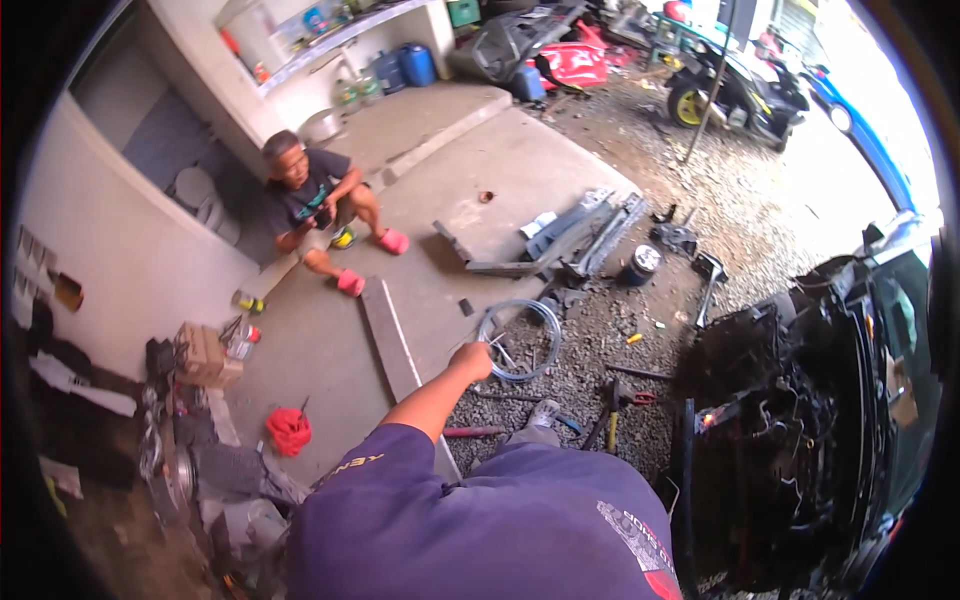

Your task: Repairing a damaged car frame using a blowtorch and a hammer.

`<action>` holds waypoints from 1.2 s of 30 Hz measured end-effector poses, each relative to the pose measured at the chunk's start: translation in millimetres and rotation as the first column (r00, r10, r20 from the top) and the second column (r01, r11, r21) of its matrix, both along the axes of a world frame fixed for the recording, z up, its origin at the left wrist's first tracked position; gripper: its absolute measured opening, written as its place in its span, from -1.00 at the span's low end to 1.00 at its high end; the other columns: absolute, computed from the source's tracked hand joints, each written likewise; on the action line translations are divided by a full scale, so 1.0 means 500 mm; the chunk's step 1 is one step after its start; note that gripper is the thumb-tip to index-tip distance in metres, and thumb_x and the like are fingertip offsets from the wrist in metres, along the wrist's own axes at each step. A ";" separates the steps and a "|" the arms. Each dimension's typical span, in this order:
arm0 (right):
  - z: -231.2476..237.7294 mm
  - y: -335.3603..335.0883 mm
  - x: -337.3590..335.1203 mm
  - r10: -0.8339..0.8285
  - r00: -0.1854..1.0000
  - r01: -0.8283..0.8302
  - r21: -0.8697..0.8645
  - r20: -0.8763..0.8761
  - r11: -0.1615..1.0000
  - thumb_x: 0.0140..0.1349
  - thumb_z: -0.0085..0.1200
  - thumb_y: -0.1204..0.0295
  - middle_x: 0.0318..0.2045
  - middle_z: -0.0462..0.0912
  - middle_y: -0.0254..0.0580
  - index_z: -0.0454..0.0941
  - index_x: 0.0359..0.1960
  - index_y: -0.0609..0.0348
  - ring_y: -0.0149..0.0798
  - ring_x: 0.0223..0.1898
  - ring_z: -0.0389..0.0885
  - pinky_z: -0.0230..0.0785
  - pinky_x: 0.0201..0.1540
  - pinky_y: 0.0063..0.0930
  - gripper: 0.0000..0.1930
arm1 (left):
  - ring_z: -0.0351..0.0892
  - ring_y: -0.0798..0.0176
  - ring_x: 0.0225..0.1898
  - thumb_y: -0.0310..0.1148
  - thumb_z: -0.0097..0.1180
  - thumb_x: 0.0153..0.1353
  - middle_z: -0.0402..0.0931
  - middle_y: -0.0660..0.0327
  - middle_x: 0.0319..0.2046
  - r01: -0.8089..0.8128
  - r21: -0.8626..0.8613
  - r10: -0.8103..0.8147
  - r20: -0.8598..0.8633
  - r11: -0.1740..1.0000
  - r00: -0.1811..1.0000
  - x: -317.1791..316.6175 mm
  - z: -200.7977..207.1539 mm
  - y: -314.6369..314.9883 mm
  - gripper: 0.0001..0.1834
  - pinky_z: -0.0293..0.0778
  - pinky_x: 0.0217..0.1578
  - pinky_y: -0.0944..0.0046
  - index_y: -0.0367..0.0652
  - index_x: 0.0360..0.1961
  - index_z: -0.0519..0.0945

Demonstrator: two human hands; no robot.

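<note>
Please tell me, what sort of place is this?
It is probably a vehicle repair yard: there is a stripped car front, a parked scooter and some loose metal parts.

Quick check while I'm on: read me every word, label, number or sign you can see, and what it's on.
I won't copy wording out; print shows here:
Purple sleeve: yellow letters.
Purple shirt: pale letters beside an emblem, at the picture's lower right.
Other person's shirt: teal print, too blurred to read.
Dark can and cardboard box: any labels are too small to read.
</note>
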State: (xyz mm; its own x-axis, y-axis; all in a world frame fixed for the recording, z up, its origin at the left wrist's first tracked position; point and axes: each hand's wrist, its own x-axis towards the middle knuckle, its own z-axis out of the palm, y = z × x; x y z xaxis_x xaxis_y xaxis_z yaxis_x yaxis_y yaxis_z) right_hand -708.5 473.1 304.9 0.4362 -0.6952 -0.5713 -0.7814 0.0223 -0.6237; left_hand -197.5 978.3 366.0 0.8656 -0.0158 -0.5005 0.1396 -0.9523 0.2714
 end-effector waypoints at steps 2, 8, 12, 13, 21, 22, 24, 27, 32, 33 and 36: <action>0.017 -0.005 0.033 0.034 0.999 -0.034 0.027 0.003 0.999 0.18 0.44 0.33 0.02 0.75 0.12 0.48 0.40 0.31 -0.25 -0.22 0.73 0.58 -0.04 -0.28 -0.26 | 0.72 -0.19 0.18 -0.35 0.16 0.28 0.73 -0.10 0.11 -0.025 -0.044 0.025 -0.004 0.999 1.000 -0.051 -0.001 0.024 -0.63 0.63 0.20 -0.14 -0.05 0.07 0.78; 0.028 -0.021 0.073 0.117 0.993 -0.117 0.073 0.014 0.990 0.19 0.43 0.33 0.01 0.75 0.10 0.50 0.37 0.31 -0.26 -0.22 0.73 0.58 -0.04 -0.29 -0.29 | 0.73 -0.26 0.16 -0.35 0.16 0.26 0.74 -0.21 0.05 -0.136 0.091 0.143 -0.072 0.986 0.987 -0.217 -0.054 0.180 -0.62 0.62 0.22 -0.14 -0.22 0.04 0.79; 0.025 -0.028 0.077 0.145 0.989 -0.145 0.089 0.005 0.985 0.20 0.42 0.33 0.00 0.76 0.09 0.51 0.36 0.31 -0.26 -0.21 0.72 0.58 -0.04 -0.29 -0.31 | 0.68 -0.25 0.24 -0.36 0.18 0.26 0.69 -0.19 0.17 -0.335 0.227 0.373 -0.151 0.914 0.915 -0.313 -0.068 0.297 -0.62 0.61 0.25 -0.10 -0.28 0.05 0.78; 0.025 -0.028 0.078 0.153 0.988 -0.153 0.091 0.001 0.984 0.20 0.42 0.33 0.00 0.76 0.09 0.51 0.35 0.31 -0.26 -0.21 0.72 0.58 -0.04 -0.29 -0.32 | 0.68 -0.25 0.24 -0.36 0.18 0.26 0.69 -0.19 0.17 -0.320 0.199 0.350 -0.141 0.926 0.926 -0.328 -0.069 0.319 -0.62 0.61 0.25 -0.10 -0.28 0.05 0.78; 0.032 -0.018 0.074 0.158 0.987 -0.154 0.091 -0.040 0.984 0.22 0.41 0.33 -0.03 0.76 0.07 0.54 0.32 0.31 -0.27 -0.21 0.72 0.57 -0.04 -0.30 -0.36 | 0.66 -0.20 0.29 -0.29 0.16 0.29 0.67 -0.19 0.21 -0.304 0.212 0.335 -0.127 0.929 0.934 -0.200 -0.092 0.324 -0.58 0.60 0.28 -0.05 -0.27 0.08 0.78; 0.032 -0.017 0.073 0.159 0.986 -0.154 0.093 -0.049 0.984 0.22 0.41 0.33 -0.03 0.76 0.07 0.54 0.32 0.31 -0.27 -0.21 0.72 0.57 -0.04 -0.30 -0.36 | 0.66 -0.20 0.28 -0.31 0.16 0.27 0.68 -0.19 0.19 -0.291 0.152 0.310 -0.117 0.945 0.944 -0.169 -0.093 0.303 -0.59 0.60 0.28 -0.04 -0.27 0.06 0.79; 0.031 -0.014 0.072 0.160 0.985 -0.154 0.094 -0.064 0.984 0.22 0.40 0.33 -0.03 0.77 0.06 0.55 0.31 0.31 -0.28 -0.20 0.72 0.57 -0.03 -0.30 -0.37 | 0.67 -0.20 0.27 -0.35 0.15 0.23 0.69 -0.20 0.17 -0.241 0.081 0.248 -0.091 0.967 0.964 -0.112 -0.091 0.250 -0.59 0.60 0.28 -0.04 -0.28 0.05 0.78; 0.031 -0.012 0.070 0.160 0.984 -0.152 0.093 -0.084 0.984 0.23 0.40 0.33 -0.04 0.77 0.05 0.56 0.30 0.31 -0.28 -0.20 0.72 0.57 -0.03 -0.30 -0.39 | 0.68 -0.21 0.25 -0.37 0.17 0.18 0.69 -0.21 0.16 -0.204 -0.013 0.203 -0.031 0.979 0.979 -0.067 -0.071 0.177 -0.55 0.59 0.28 -0.06 -0.26 0.09 0.76; 0.031 -0.012 0.066 0.152 0.981 -0.141 0.098 -0.117 0.985 0.24 0.39 0.33 -0.05 0.77 0.04 0.57 0.28 0.31 -0.29 -0.20 0.72 0.57 -0.03 -0.30 -0.41 | 0.67 -0.25 0.25 -0.36 0.19 0.18 0.68 -0.24 0.17 -0.162 -0.052 0.160 -0.041 0.986 0.986 -0.036 -0.054 0.139 -0.52 0.60 0.27 -0.08 -0.23 0.14 0.74; 0.031 -0.012 0.064 0.151 0.981 -0.139 0.099 -0.123 0.985 0.24 0.39 0.33 -0.06 0.77 0.03 0.58 0.28 0.31 -0.29 -0.20 0.72 0.57 -0.03 -0.31 -0.42 | 0.67 -0.25 0.25 -0.36 0.19 0.18 0.68 -0.24 0.17 -0.151 -0.074 0.148 -0.038 0.986 0.988 -0.033 -0.060 0.145 -0.52 0.60 0.27 -0.08 -0.23 0.14 0.74; 0.028 -0.013 0.057 0.144 0.979 -0.130 0.102 -0.144 0.986 0.25 0.38 0.33 -0.06 0.78 0.03 0.59 0.27 0.31 -0.29 -0.20 0.72 0.57 -0.03 -0.31 -0.43 | 0.68 -0.23 0.25 -0.36 0.19 0.20 0.68 -0.24 0.17 -0.142 0.016 0.143 -0.098 0.990 0.985 -0.029 -0.094 0.193 -0.56 0.60 0.27 -0.08 -0.24 0.09 0.77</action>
State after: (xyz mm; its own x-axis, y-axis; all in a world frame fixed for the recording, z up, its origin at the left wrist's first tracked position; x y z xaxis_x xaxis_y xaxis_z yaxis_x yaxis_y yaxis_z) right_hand -680.2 466.7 319.1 0.4280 -0.5767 -0.6958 -0.8654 -0.0397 -0.4995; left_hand -211.8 1074.7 319.0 0.8048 0.1094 -0.5834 0.2999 -0.9231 0.2406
